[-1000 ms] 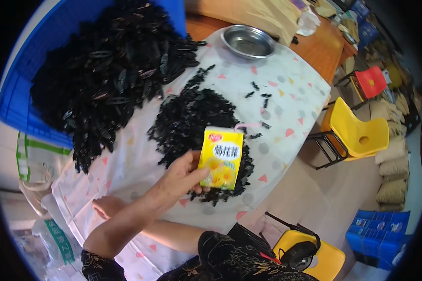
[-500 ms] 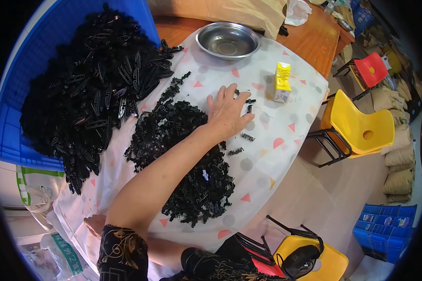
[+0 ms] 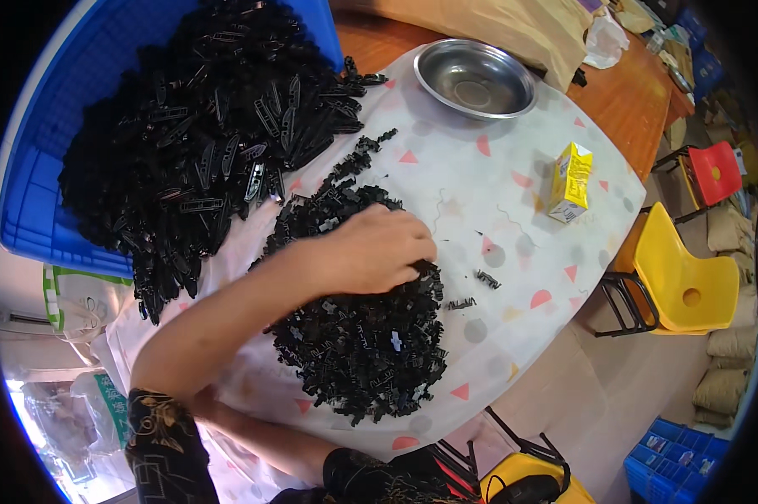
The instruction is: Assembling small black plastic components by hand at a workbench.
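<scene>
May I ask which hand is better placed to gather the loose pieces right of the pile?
Probably the left hand: it's over the pile, near those pieces; the right forearm lies farther back.

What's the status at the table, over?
Left hand over black-parts pile, grip unclear. Right hand hidden behind left arm. Yellow carton sits apart from pile, not blocking.

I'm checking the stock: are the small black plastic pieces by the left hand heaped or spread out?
Mostly heaped: the small black plastic pieces form one dense pile, though some lie loose to its right.

Two heaps [image 3: 358,357], one bowl [image 3: 476,89], one carton [image 3: 571,183]
</scene>
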`<state>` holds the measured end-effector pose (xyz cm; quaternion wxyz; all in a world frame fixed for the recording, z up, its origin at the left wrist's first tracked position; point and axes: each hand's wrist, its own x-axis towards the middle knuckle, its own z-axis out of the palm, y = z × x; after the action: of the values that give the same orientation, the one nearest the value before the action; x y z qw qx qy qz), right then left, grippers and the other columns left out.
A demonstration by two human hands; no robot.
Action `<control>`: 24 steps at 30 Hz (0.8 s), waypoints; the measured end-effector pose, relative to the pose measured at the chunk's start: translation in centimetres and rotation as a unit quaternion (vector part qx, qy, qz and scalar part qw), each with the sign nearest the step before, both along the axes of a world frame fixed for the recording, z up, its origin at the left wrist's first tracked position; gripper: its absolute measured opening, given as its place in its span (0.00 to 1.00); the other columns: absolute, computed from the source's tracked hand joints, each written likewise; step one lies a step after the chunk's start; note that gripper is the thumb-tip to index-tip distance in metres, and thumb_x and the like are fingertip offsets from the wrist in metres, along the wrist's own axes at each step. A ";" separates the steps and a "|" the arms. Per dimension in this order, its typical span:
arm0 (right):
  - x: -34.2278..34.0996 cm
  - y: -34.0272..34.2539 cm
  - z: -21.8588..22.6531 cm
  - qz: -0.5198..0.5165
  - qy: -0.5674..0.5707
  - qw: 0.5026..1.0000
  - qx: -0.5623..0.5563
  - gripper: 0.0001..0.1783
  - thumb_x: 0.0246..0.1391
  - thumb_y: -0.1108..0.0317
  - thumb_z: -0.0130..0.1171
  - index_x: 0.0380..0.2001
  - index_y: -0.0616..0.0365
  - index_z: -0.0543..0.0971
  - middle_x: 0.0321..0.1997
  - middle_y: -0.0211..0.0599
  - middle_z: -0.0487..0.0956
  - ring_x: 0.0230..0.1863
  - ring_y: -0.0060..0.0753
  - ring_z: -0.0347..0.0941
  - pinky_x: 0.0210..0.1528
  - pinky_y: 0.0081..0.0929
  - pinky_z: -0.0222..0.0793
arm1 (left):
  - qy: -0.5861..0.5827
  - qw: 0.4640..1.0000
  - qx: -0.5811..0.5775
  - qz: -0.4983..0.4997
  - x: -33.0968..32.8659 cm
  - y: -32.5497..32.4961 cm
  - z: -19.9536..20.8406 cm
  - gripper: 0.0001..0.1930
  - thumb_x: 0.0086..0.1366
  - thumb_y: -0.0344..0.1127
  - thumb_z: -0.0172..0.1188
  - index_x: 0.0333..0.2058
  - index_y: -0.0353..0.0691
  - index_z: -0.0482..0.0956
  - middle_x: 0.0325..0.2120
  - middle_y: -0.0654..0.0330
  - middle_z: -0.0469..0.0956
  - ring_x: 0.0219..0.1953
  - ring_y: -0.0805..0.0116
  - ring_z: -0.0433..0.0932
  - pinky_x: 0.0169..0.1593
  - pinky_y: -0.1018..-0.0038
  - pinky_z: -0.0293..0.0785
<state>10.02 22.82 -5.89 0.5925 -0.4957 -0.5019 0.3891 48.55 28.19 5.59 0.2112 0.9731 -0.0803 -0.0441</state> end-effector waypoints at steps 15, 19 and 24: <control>-1.1 0.1 0.2 0.165 -0.001 0.986 -0.003 0.21 0.58 0.58 0.48 0.50 0.59 0.70 0.55 0.48 0.70 0.59 0.43 0.62 0.60 0.37 0.56 | -0.095 0.980 -0.082 0.152 -3.4 8.5 -4.4 0.23 0.64 0.47 0.52 0.49 0.34 0.71 0.54 0.45 0.68 0.56 0.49 0.66 0.59 0.63 0.62; -0.7 -0.2 -0.2 0.194 -0.019 0.981 -0.003 0.21 0.58 0.58 0.48 0.51 0.59 0.70 0.55 0.48 0.70 0.60 0.42 0.61 0.61 0.36 0.55 | -0.011 0.973 -0.169 0.154 -6.8 6.5 -2.1 0.22 0.68 0.48 0.46 0.49 0.36 0.71 0.50 0.48 0.70 0.53 0.52 0.69 0.56 0.63 0.64; 0.8 -0.6 0.9 0.294 -0.362 0.885 0.017 0.23 0.58 0.60 0.50 0.54 0.59 0.69 0.57 0.46 0.69 0.61 0.40 0.61 0.63 0.35 0.54 | -0.094 0.973 0.037 0.209 -3.8 10.4 0.2 0.21 0.62 0.50 0.53 0.48 0.43 0.74 0.52 0.54 0.68 0.58 0.59 0.63 0.60 0.54 0.53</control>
<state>10.77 22.27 -5.03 0.2368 -0.4217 -0.8106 0.3302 44.76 38.63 5.82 0.1710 0.9753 0.1074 0.0901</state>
